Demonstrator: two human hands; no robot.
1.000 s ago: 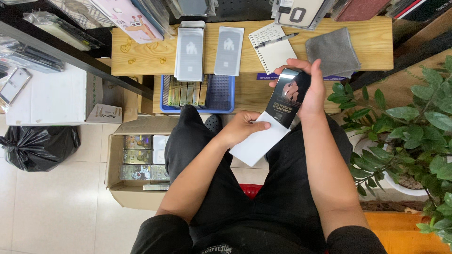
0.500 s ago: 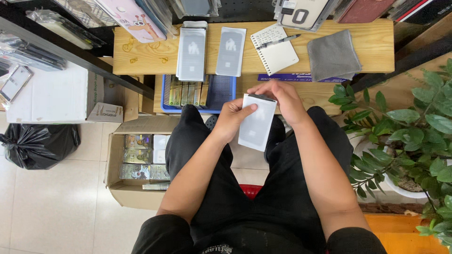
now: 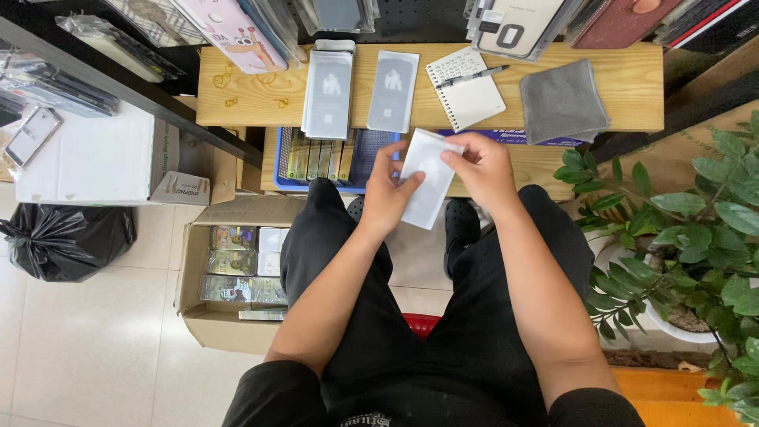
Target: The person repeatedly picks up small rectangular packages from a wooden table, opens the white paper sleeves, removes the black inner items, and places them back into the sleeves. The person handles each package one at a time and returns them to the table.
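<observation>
White flat packet [image 3: 427,180] held in both hands, over the lap, just on the near side of the wooden bench [image 3: 261,99]. Left hand [image 3: 386,199] grips its lower left edge, fingers closed on it. Right hand [image 3: 484,168] pinches the top right corner, thumb and fingertips shut on it. On the bench: two grey flat packs [image 3: 360,93], spiral notepad [image 3: 466,88] with pen [image 3: 472,76] on top, folded grey cloth [image 3: 563,103]. Under the bench: blue tray [image 3: 371,154] (standing packs inside). Left of the bench legs, on the floor: open cardboard box [image 3: 198,285].
</observation>
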